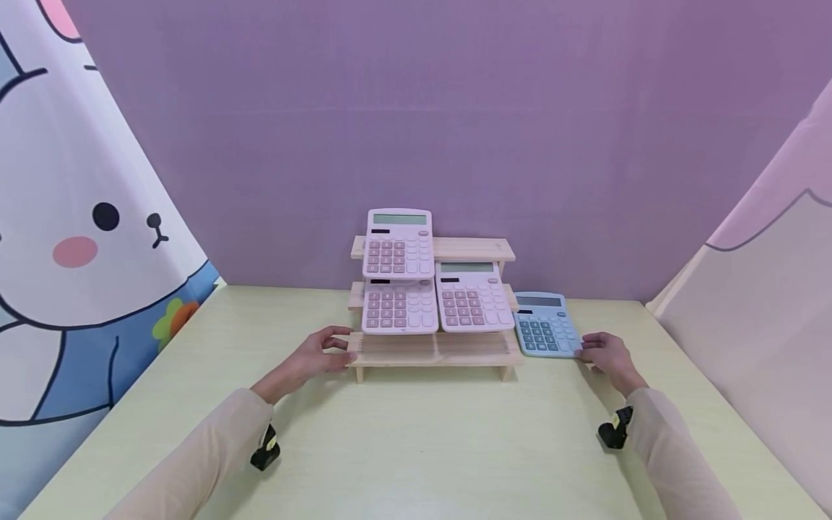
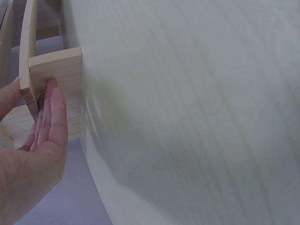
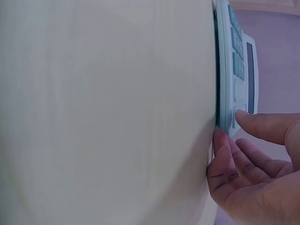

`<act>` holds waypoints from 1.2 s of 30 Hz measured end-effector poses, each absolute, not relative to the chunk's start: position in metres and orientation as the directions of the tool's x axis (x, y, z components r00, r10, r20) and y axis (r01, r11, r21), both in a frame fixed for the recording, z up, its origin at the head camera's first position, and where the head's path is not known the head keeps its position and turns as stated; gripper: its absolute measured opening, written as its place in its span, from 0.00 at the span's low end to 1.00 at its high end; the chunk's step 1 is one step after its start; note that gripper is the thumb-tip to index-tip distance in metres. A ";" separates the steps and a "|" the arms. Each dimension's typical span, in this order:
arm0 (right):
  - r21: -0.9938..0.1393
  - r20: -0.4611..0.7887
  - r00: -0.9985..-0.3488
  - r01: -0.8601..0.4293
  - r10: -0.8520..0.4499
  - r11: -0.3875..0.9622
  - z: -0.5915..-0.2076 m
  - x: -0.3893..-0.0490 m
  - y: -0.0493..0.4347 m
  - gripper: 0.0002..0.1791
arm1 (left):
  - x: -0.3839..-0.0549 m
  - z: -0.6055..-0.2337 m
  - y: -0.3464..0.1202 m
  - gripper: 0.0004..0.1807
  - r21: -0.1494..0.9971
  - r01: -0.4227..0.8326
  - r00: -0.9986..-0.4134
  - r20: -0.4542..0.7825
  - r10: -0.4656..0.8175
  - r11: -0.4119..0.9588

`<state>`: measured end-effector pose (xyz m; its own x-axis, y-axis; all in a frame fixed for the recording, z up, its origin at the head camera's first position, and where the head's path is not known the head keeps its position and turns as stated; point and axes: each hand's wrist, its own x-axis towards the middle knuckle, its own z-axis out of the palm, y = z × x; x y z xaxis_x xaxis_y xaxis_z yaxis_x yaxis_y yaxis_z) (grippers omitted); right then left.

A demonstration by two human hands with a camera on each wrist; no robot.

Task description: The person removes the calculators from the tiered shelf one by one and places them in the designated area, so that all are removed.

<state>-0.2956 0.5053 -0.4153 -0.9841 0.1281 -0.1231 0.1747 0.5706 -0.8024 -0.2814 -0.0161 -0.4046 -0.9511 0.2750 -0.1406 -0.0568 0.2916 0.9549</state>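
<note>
At the far left hangs a cloth printed with a white cartoon animal, and next to it my left grip pinches the left end of the wooden tiered rack, my thumb on one face of the lowest board and my fingers curled behind it, near the supporting leg; I judge that hold suits steadying, since the end of the board is easy to clasp without touching what stands higher up. On the rack's top tier, to the left, sits one pink calculator, with a second pink calculator on the middle tier, its display partly hidden by the one above. Beside that on the same tier is a third pink calculator. All three have their keys toward me, probably so they read easily from the front. Just right of the rack, the blue calculator lies face up on the counter; whether it touches the rack I cannot tell. My right grip pinches its lower right corner, thumb on top and fingertips at the lower edge, likely because that corner is the nearest and leaves the display and most keys uncovered.
</note>
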 end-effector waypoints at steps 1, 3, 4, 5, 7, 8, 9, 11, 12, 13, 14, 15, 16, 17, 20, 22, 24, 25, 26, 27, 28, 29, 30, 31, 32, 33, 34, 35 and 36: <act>-0.803 -0.125 -0.984 0.176 0.128 0.570 -0.415 -0.295 0.505 0.30 | -0.281 -0.405 -0.016 0.34 0.955 -0.053 -0.950 -0.138 0.279 0.292; -0.803 -0.128 -0.983 0.180 0.129 0.569 -0.414 -0.295 0.505 0.30 | -0.282 -0.405 -0.017 0.34 0.955 -0.049 -0.950 -0.135 0.283 0.292; -0.802 -0.129 -0.983 0.180 0.130 0.569 -0.413 -0.295 0.505 0.30 | -0.282 -0.405 -0.017 0.34 0.956 -0.049 -0.949 -0.135 0.284 0.291; -0.800 -0.126 -0.984 0.176 0.127 0.573 -0.413 -0.295 0.505 0.30 | -0.282 -0.405 -0.017 0.34 0.956 -0.047 -0.949 -0.134 0.285 0.291; -0.794 -0.119 -0.985 0.169 0.123 0.584 -0.411 -0.295 0.505 0.30 | -0.282 -0.405 -0.017 0.34 0.957 -0.043 -0.948 -0.130 0.291 0.289; -0.789 -0.119 -0.985 0.169 0.124 0.590 -0.410 -0.295 0.505 0.30 | -0.282 -0.406 -0.017 0.34 0.957 -0.043 -0.948 -0.129 0.290 0.285; -0.784 -0.117 -0.986 0.167 0.122 0.597 -0.409 -0.294 0.505 0.29 | -0.282 -0.406 -0.017 0.34 0.958 -0.042 -0.949 -0.127 0.290 0.283; -0.777 -0.112 -0.987 0.159 0.115 0.609 -0.407 -0.294 0.505 0.29 | -0.282 -0.406 -0.017 0.34 0.958 -0.031 -0.946 -0.119 0.300 0.285; -0.774 -0.109 -0.987 0.157 0.114 0.613 -0.405 -0.294 0.505 0.29 | -0.282 -0.406 -0.017 0.35 0.959 -0.033 -0.946 -0.121 0.300 0.282; -0.772 -0.105 -0.988 0.151 0.112 0.618 -0.404 -0.294 0.505 0.29 | -0.282 -0.406 -0.017 0.35 0.959 -0.035 -0.947 -0.122 0.298 0.282; -0.772 -0.097 -0.989 0.144 0.109 0.619 -0.402 -0.294 0.504 0.29 | -0.282 -0.406 -0.017 0.35 0.959 -0.041 -0.948 -0.126 0.292 0.280; -0.773 -0.086 -0.991 0.132 0.105 0.621 -0.401 -0.294 0.504 0.29 | -0.282 -0.406 -0.017 0.35 0.959 -0.042 -0.947 -0.127 0.294 0.280; -0.774 -0.075 -0.992 0.122 0.101 0.621 -0.399 -0.295 0.504 0.29 | -0.282 -0.406 -0.017 0.35 0.959 -0.036 -0.946 -0.124 0.301 0.283; -0.775 -0.067 -0.993 0.113 0.097 0.622 -0.398 -0.295 0.503 0.29 | -0.282 -0.406 -0.017 0.35 0.959 -0.033 -0.945 -0.121 0.302 0.283; -0.780 -0.052 -0.994 0.100 0.095 0.617 -0.393 -0.295 0.500 0.29 | -0.282 -0.406 -0.017 0.35 0.959 -0.038 -0.947 -0.125 0.298 0.280; -0.785 -0.046 -0.995 0.093 0.092 0.612 -0.389 -0.295 0.497 0.29 | -0.282 -0.407 -0.018 0.35 0.959 -0.031 -0.945 -0.121 0.305 0.283; -0.789 -0.040 -0.995 0.088 0.092 0.608 -0.385 -0.295 0.494 0.29 | -0.282 -0.407 -0.018 0.34 0.959 -0.039 -0.946 -0.126 0.298 0.280; -0.793 -0.036 -0.995 0.082 0.089 0.604 -0.383 -0.295 0.492 0.29 | -0.282 -0.407 -0.018 0.34 0.959 -0.036 -0.945 -0.123 0.302 0.281; -0.794 -0.029 -0.996 0.076 0.087 0.603 -0.381 -0.295 0.490 0.28 | -0.282 -0.407 -0.018 0.34 0.959 -0.032 -0.944 -0.121 0.306 0.282; -0.797 -0.020 -0.996 0.066 0.082 0.600 -0.380 -0.295 0.488 0.28 | -0.282 -0.407 -0.019 0.34 0.959 -0.028 -0.944 -0.119 0.309 0.282; -0.801 -0.012 -0.997 0.057 0.080 0.596 -0.378 -0.295 0.486 0.28 | -0.282 -0.408 -0.019 0.35 0.959 -0.028 -0.944 -0.118 0.309 0.281; -0.804 -0.001 -0.997 0.047 0.077 0.593 -0.377 -0.294 0.484 0.28 | -0.282 -0.408 -0.019 0.35 0.959 -0.027 -0.944 -0.117 0.309 0.281; -0.808 0.014 -0.997 0.031 0.072 0.589 -0.376 -0.294 0.481 0.27 | -0.282 -0.408 -0.019 0.35 0.959 -0.027 -0.944 -0.117 0.309 0.281; -0.814 0.029 -0.997 0.015 0.066 0.581 -0.374 -0.294 0.478 0.27 | -0.282 -0.408 -0.018 0.35 0.959 -0.027 -0.944 -0.117 0.309 0.281; -0.817 0.044 -0.997 0.000 0.062 0.577 -0.373 -0.294 0.475 0.26 | -0.282 -0.408 -0.018 0.35 0.960 -0.026 -0.944 -0.116 0.310 0.280; -0.822 0.058 -0.997 -0.015 0.057 0.569 -0.372 -0.293 0.472 0.25 | -0.282 -0.408 -0.018 0.35 0.960 -0.026 -0.944 -0.115 0.309 0.279; -0.828 0.070 -0.996 -0.030 0.051 0.561 -0.370 -0.292 0.469 0.25 | -0.282 -0.408 -0.018 0.35 0.960 -0.026 -0.944 -0.115 0.308 0.278; -0.830 0.082 -0.996 -0.043 0.045 0.556 -0.369 -0.292 0.466 0.24 | -0.282 -0.408 -0.018 0.35 0.960 -0.026 -0.945 -0.115 0.307 0.277; -0.833 0.092 -0.995 -0.055 0.039 0.550 -0.367 -0.291 0.463 0.24 | -0.282 -0.408 -0.018 0.35 0.961 -0.026 -0.945 -0.114 0.306 0.276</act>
<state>-0.2909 0.4629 -0.3671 -0.9950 0.0389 0.0918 -0.0553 0.5502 -0.8332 -0.2824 -0.0182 -0.4080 -0.9451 0.3063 -0.1140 -0.0265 0.2759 0.9608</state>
